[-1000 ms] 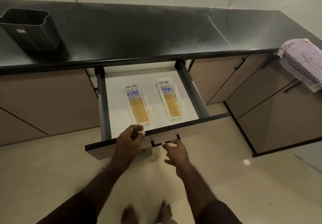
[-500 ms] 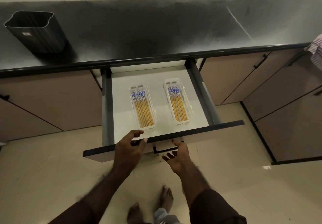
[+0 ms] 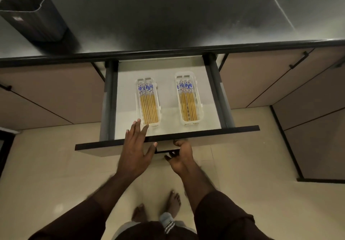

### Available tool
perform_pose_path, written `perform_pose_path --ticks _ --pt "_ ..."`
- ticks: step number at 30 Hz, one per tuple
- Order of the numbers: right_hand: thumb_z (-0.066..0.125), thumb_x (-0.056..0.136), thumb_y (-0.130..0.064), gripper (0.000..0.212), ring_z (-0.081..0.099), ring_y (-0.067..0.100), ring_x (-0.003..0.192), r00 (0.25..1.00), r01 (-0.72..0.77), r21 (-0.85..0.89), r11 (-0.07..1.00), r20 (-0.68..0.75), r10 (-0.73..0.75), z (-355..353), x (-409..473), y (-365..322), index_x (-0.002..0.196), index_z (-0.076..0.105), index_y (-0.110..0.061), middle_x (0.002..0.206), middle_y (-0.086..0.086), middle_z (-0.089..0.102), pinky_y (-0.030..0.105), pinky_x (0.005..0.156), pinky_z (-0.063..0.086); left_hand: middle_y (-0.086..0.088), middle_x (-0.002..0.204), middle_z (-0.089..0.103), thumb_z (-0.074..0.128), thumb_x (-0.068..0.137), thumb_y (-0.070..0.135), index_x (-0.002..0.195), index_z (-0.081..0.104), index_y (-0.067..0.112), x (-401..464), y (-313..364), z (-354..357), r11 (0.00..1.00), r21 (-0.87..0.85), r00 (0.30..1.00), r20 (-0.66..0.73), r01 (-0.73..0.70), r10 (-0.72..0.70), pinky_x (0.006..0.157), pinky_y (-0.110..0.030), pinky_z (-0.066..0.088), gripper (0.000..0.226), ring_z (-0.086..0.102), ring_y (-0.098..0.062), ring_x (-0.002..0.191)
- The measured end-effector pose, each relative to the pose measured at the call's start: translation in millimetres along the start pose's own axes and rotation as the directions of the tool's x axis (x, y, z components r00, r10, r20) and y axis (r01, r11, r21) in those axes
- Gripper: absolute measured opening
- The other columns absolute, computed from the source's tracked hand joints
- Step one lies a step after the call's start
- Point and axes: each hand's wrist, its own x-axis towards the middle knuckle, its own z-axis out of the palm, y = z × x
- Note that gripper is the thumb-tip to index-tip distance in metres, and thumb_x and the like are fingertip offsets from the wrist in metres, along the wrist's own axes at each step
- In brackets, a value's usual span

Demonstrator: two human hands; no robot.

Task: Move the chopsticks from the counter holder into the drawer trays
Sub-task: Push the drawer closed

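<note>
room: kitchen, dark glossy bench [image 3: 168,15] across the top, tan cabinet fronts below, pale tiled floor [image 3: 46,174], bare feet at 6 o'clock.
holder: dark ribbed holder [image 3: 33,15] on the bench at 10 o'clock, open mouth shows no sticks from here; judged emptied.
drawer: drawer [image 3: 205,133] pulled well out under the bench edge, white floor inside, dark front rail at the near side.
left tray: clear tray [image 3: 148,102] at 12 o'clock of the left hand, long side running front to back; chopsticks [image 3: 148,107] lie flat inside, side by side, blue-patterned ends to the back.
right tray: second clear tray [image 3: 188,100] at 3 o'clock of the first, apart from it; chopsticks in right tray [image 3: 188,105] same orientation.
why so: sticks lie lengthwise so they fit the narrow trays and stay below the bench edge when the drawer shuts; judgement.
task state: chopsticks look all in the trays; transfer judged done, closing the drawer is likely what is left.
left hand: left hand [image 3: 135,150] palm down over the front rail, fingers [image 3: 138,125] straight and spread, tips just beside the near end of the left tray; released, holding nothing. Contact with tray or rail cannot be told.
right hand: right hand [image 3: 180,155] below the rail at the front's recessed handle [image 3: 164,151], thumb up by the rail, fingers curled under loosely; nothing gripped as far as visible, contact with the handle unclear, some blur.
arms: both forearms reach forward from 6 o'clock, dark sleeves at the bottom edge.
risk: left fingers over the rail could get pinched if the drawer goes in.
</note>
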Motion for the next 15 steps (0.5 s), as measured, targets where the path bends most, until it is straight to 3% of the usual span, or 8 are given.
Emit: perform_pose_path --ticks 6,12,15 --pt "0.052 0.087 -0.009 0.041 0.048 0.032 0.118 0.999 -0.006 -0.068 0.998 0.038 0.008 20.5 15.4 -19.6 0.127 0.054 -0.016 0.131 0.015 0.050 0.053 0.102 0.041 0.005 0.158 -0.008 0.040 0.095 0.049 0.154 0.016 0.018 19.6 -1.2 1.1 0.998 0.055 0.999 0.022 0.025 -0.027 0.118 -0.033 -0.006 0.072 -0.012 -0.010 0.147" --pt "0.056 0.086 -0.011 0.040 0.049 0.032 0.116 0.999 0.001 -0.102 0.995 0.041 0.003 47.1 29.7 -42.7 0.126 0.054 -0.015 0.132 0.016 0.050 0.048 0.093 0.044 0.006 0.159 -0.010 0.040 0.097 0.050 0.155 0.010 0.021 45.8 -1.7 2.8 0.997 0.061 0.999 0.018 0.037 -0.038 0.118 -0.033 -0.007 0.072 -0.015 -0.009 0.147" --pt "0.057 0.086 -0.011 0.039 0.048 0.032 0.117 0.999 0.011 -0.101 0.995 0.040 -0.007 60.9 37.7 -52.9 0.125 0.054 -0.015 0.132 0.015 0.049 0.048 0.096 0.044 0.005 0.160 -0.009 0.043 0.097 0.048 0.155 0.010 0.020 63.3 -5.1 3.7 0.997 0.062 0.999 0.009 0.046 -0.046 0.116 -0.032 -0.009 0.072 -0.015 -0.010 0.147"
